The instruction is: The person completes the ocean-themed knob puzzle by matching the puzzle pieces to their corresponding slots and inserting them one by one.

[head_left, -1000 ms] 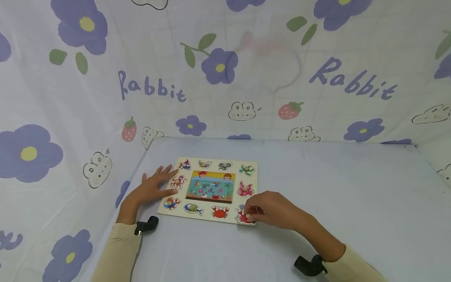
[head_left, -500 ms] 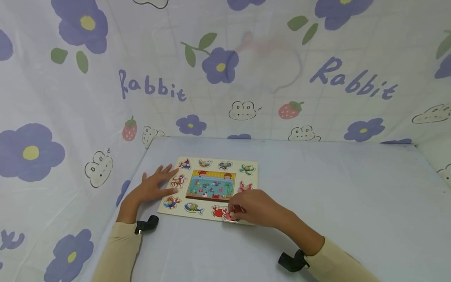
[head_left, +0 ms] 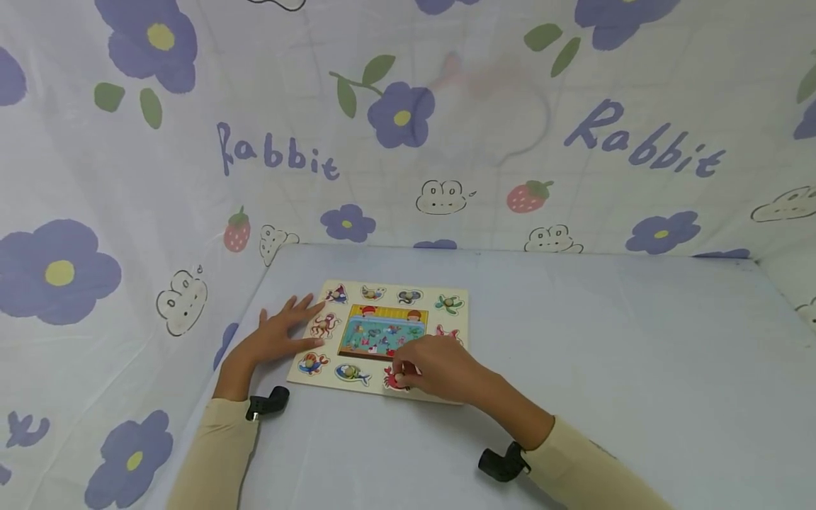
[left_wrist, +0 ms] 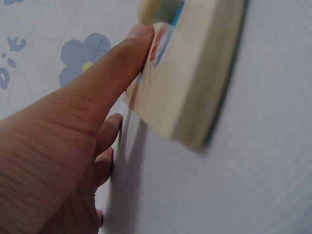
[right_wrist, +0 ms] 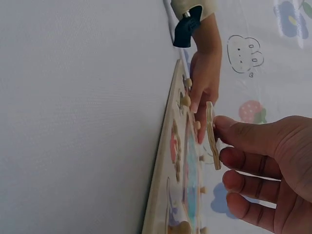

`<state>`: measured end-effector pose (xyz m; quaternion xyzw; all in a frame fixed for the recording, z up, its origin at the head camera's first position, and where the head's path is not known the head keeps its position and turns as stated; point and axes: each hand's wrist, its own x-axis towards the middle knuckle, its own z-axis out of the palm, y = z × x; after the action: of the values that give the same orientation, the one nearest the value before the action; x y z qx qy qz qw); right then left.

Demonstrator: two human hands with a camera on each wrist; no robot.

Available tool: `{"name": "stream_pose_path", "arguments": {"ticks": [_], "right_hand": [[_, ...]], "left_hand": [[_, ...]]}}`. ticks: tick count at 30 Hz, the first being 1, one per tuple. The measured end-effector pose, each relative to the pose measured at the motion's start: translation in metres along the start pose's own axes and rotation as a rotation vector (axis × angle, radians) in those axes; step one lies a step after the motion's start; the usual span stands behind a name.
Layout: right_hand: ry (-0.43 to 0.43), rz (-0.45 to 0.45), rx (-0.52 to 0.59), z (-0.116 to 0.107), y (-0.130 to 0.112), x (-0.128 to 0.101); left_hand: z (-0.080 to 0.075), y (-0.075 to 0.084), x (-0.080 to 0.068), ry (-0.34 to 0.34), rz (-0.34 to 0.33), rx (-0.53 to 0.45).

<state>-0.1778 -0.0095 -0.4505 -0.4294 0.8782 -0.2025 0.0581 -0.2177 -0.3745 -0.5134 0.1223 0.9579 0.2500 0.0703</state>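
My right hand [head_left: 440, 365] pinches a red crab puzzle piece [head_left: 391, 378] between thumb and fingers, over the front edge of a wooden peg puzzle board [head_left: 319, 380]. In the right wrist view the crab piece [right_wrist: 212, 136] is edge-on and stands apart from the board [right_wrist: 158, 170]; its peg is hidden by the thumb. A red crab shape [right_wrist: 173, 146] lies on the board below it. At the board's left side, my left hand [head_left: 277, 336] is spread, fingers straight; its thumb [left_wrist: 119, 63] touches the board's top near a peg.
Several pegged sea animals sit round the board's border, such as an octopus [head_left: 324, 325], a fish [head_left: 353, 373] and a turtle [head_left: 449, 304]. A printed aquarium picture [head_left: 376, 329] fills its middle. The white table [head_left: 605, 340] meets a flowered curtain [head_left: 484, 212] behind.
My right hand has moved left along the board's front edge, carrying the crab piece from the right corner to the crab shape. The left hand keeps its place on the board.
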Motion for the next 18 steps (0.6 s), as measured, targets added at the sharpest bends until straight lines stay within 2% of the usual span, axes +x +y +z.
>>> {"name": "stream_pose_path", "arguments": {"ticks": [18], "right_hand": [[-0.008, 0.066, -0.008, 0.016, 0.009, 0.012]], "left_hand": [[-0.001, 0.002, -0.001, -0.016, 0.004, 0.005]]}}
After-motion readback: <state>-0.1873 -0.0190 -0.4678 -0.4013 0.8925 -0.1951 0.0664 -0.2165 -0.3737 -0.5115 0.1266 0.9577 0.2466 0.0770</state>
